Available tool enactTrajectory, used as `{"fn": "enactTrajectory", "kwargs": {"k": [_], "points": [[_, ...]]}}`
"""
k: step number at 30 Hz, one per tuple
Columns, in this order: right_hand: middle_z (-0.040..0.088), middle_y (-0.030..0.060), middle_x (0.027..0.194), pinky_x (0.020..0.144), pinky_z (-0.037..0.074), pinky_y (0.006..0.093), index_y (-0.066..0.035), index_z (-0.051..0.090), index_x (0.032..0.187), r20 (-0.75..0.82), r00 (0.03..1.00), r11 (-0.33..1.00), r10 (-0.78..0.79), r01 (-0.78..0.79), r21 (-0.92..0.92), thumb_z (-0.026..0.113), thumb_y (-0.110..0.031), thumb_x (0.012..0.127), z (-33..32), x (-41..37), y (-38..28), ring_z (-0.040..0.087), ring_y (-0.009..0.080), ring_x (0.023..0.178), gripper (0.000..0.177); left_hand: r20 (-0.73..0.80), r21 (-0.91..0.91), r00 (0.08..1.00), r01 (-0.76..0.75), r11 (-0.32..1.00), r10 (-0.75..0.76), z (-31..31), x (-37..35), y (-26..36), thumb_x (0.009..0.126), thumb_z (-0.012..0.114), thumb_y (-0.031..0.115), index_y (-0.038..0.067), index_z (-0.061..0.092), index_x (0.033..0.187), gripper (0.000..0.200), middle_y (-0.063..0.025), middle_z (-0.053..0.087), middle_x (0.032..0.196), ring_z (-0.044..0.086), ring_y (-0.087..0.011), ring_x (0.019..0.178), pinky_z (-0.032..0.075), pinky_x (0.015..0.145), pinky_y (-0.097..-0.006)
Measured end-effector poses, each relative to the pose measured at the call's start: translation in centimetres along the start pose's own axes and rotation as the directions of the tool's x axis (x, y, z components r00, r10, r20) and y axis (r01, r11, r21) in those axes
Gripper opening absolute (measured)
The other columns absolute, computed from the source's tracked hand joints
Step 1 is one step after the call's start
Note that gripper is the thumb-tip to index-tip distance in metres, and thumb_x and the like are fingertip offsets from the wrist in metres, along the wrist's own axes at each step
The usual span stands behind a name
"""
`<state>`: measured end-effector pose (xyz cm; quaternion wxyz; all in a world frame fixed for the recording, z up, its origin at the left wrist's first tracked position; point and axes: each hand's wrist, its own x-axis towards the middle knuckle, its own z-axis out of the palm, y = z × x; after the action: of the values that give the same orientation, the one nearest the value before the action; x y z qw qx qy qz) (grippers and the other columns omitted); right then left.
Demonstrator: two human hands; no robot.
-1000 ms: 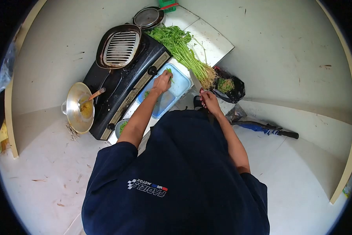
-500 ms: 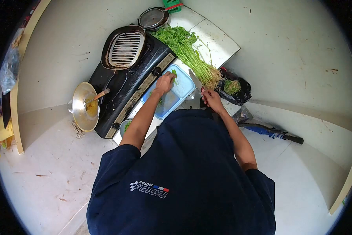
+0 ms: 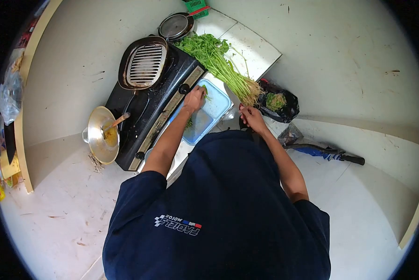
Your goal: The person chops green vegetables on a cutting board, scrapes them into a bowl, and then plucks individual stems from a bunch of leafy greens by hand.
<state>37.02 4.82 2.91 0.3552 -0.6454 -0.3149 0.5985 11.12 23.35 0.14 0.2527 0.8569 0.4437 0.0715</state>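
— What is being shown in the head view at the left hand?

— The left hand [image 3: 194, 99] is being held over the far end of the blue cutting board [image 3: 215, 106]. The board is lying on the counter [image 3: 258, 49], just beside the front of the black stove [image 3: 146, 109]. A green sprig [image 3: 204, 90] is being pinched in the grip, with the fingers closed around it and the leafy tip sticking out past them. A few green scraps are lying on the board under the forearm.

— And the right hand?

— The right hand [image 3: 252, 116] is being held at the near corner of the board, close to the pale root ends of the bunch of greens [image 3: 218, 58]. Its grip is being kept curled, but whether anything is being held in it cannot be told, since the fingers are too small and turned away.

— How is the bunch being laid?

— It is being laid slantwise across the counter, just beside the board's right edge. The leaves are pointing toward the stove's far corner and the roots toward the person.

— What else is being shown around them?

— A ridged grill pan [image 3: 144, 63] is being carried on the far burner, and a round lid [image 3: 174, 25] is lying beyond it. A metal wok [image 3: 97, 140] with a wooden spoon [image 3: 117, 120] in it is sitting just beside the stove's left end. A black bag [image 3: 286, 109] holding green trimmings is sitting to the right of the roots. A blue and black object [image 3: 323, 154], too blurred to be named, is lying on the floor beyond the bag.
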Motion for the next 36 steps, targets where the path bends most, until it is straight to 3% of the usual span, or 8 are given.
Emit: {"fn": "enactTrajectory", "kwargs": {"k": [2, 8, 11, 17, 20, 30, 33, 36], "points": [[0.06, 0.0004, 0.079, 0.05, 0.042, 0.0251, -0.003, 0.065, 0.102, 0.004, 1.0, 1.0, -0.013, 0.013, -0.008, 0.053, -0.039, 0.105, 0.0, 0.1, 0.0, 0.056, 0.0079, 0.061, 0.038, -0.033, -0.028, 0.999, -0.002, 1.0, 0.001, -0.5, -0.1, 0.6, 0.09, 0.058, 0.007, 0.009, 0.063, 0.096, 0.008, -0.0184, 0.061, 0.104, 0.065, -0.0432, 0.094, 0.054, 0.081, -0.0532], [0.06, 0.0003, 0.079, 0.051, 0.042, 0.0252, -0.003, 0.065, 0.099, -0.005, 1.0, 1.0, -0.009, 0.009, 0.005, 0.054, -0.039, 0.104, 0.3, 0.4, -0.4, 0.056, 0.008, 0.061, 0.038, 0.096, 0.075, 0.995, 0.023, 0.997, -0.031, -0.3, 0.0, 0.4, 0.089, 0.058, 0.006, 0.01, 0.064, 0.104, 0.017, -0.0189, 0.059, 0.111, 0.065, -0.0446, 0.095, 0.055, 0.083, -0.0516], [0.06, 0.0002, 0.079, 0.051, 0.041, 0.0251, -0.003, 0.064, 0.098, -0.001, 1.0, 1.0, -0.014, 0.014, 0.023, 0.055, -0.037, 0.104, 0.3, 0.8, -0.7, 0.055, 0.008, 0.061, 0.036, -0.032, 0.005, 0.992, -0.121, 0.993, 0.122, 0.5, 0.3, -0.5, 0.088, 0.058, 0.006, 0.011, 0.065, 0.108, 0.022, -0.0181, 0.058, 0.114, 0.065, -0.0433, 0.097, 0.055, 0.084, -0.0505], [0.059, -0.0003, 0.078, 0.051, 0.041, 0.0247, -0.003, 0.064, 0.097, -0.004, 0.999, 0.999, -0.038, 0.038, 0.021, 0.056, -0.035, 0.103, 0.4, 1.4, -1.3, 0.055, 0.0079, 0.061, 0.034, 0.15, 0.037, 0.982, -0.121, 0.992, 0.114, 0.0, 0.7, -0.1, 0.085, 0.058, 0.003, 0.011, 0.065, 0.109, 0.026, -0.0158, 0.058, 0.111, 0.064, -0.0395, 0.101, 0.055, 0.085, -0.0495], [0.058, -0.0005, 0.078, 0.051, 0.041, 0.0241, -0.003, 0.064, 0.099, 0.001, 0.999, 0.998, -0.053, 0.053, 0.046, 0.056, -0.036, 0.103, 0.4, 1.8, -1.2, 0.054, 0.0076, 0.062, 0.034, 0.159, 0.054, 0.978, -0.148, 0.988, 0.138, -0.5, 0.4, 0.6, 0.084, 0.059, 0.002, 0.01, 0.064, 0.108, 0.026, -0.0155, 0.058, 0.109, 0.063, -0.0393, 0.1, 0.054, 0.085, -0.0488], [0.061, 0.0017, 0.077, 0.061, 0.049, 0.0279, -0.001, 0.066, 0.097, -0.036, 0.999, 0.999, -0.032, 0.033, 0.026, 0.056, -0.036, 0.103, 0.1, 2.2, -1.8, 0.058, 0.0119, 0.064, 0.037, 0.033, -0.11, 0.994, -0.096, 0.989, 0.101, -0.5, -1.1, 1.3, 0.081, 0.067, 0.002, 0.004, 0.061, 0.108, 0.027, -0.0173, 0.058, 0.108, 0.059, -0.0403, 0.106, 0.051, 0.091, -0.0482], [0.059, -0.001, 0.079, 0.052, 0.043, 0.0252, -0.005, 0.064, 0.097, -0.022, 0.998, 0.998, -0.053, 0.052, -0.036, 0.055, -0.037, 0.103, 0.1, 2.4, -1.6, 0.055, 0.0081, 0.063, 0.034, -0.028, -0.081, 0.995, -0.095, 0.992, 0.093, 0.1, -1.2, 1.1, 0.082, 0.069, 0.004, 0.003, 0.061, 0.105, 0.025, -0.0181, 0.059, 0.105, 0.058, -0.0412, 0.104, 0.05, 0.09, -0.0485], [0.06, -0.0009, 0.078, 0.052, 0.043, 0.025, -0.005, 0.063, 0.095, -0.04, 0.998, 0.998, -0.058, 0.058, 0.008, 0.055, -0.037, 0.103, 0.3, 2.5, -1.7, 0.056, 0.0083, 0.063, 0.033, -0.066, -0.069, 0.994, -0.094, 0.993, 0.09, 0.7, -1.3, 1.3, 0.082, 0.069, 0.004, 0.001, 0.063, 0.101, 0.02, -0.0192, 0.06, 0.101, 0.058, -0.0419, 0.1, 0.05, 0.088, -0.0487]]}}
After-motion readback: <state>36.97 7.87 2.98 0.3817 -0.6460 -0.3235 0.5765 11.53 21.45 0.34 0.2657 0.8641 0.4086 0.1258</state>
